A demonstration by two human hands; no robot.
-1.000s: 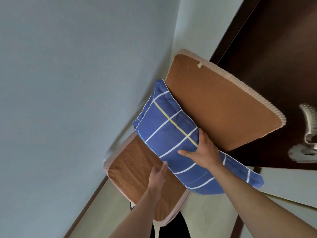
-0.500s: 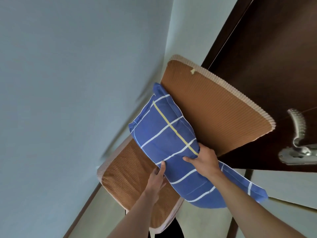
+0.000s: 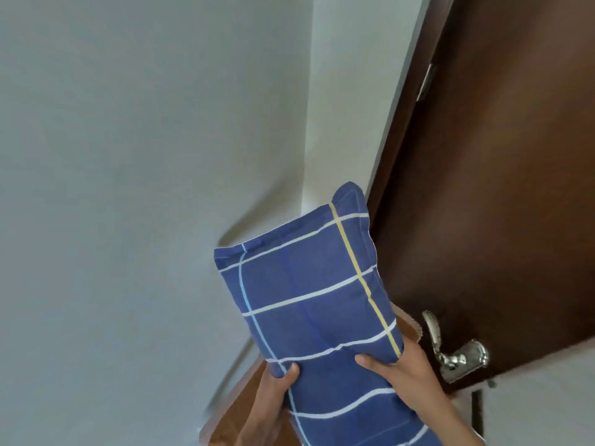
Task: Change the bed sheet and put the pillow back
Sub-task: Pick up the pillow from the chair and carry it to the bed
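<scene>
In front of the pale wall [image 3: 128, 156] and the dark brown door [image 3: 499, 188], a blue pillow [image 3: 309, 297] with white and yellow stripes is held up, its top corner raised toward the door edge. The left hand [image 3: 273, 400] grips the pillow's left edge, thumb curled over the fabric. The right hand [image 3: 405, 371] clasps its right side, thumb pressed across the front. Below, a brown ribbed cushion [image 3: 244, 413], perhaps a chair seat, shows beneath the pillow. A silver door handle [image 3: 450, 349] sits just beside the right hand.
</scene>
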